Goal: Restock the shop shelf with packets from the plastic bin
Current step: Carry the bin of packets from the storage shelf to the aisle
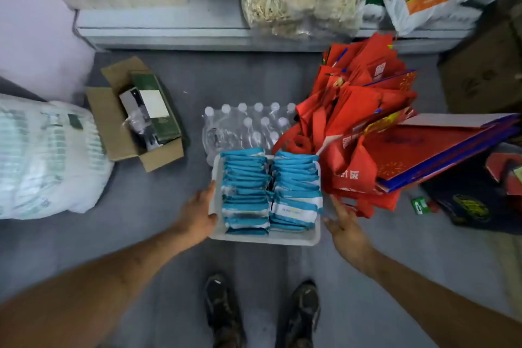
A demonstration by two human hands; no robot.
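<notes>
White plastic bin [265, 237] is clasped at its left rim by the left hand [202, 206], thumb hooked over the edge; the right hand [343, 223] is spread just beside the right wall, touching or not I cannot tell. Blue-and-white packets [245, 192] fill it in two rows — probably soft, slick, heavy together — so both rims suit lifting. It sits low before the grey shelf [169, 34], beside red bags [353, 178].

White plastic bin [217, 200] holds two rows of upright blue-and-white packets [245, 192].
</notes>
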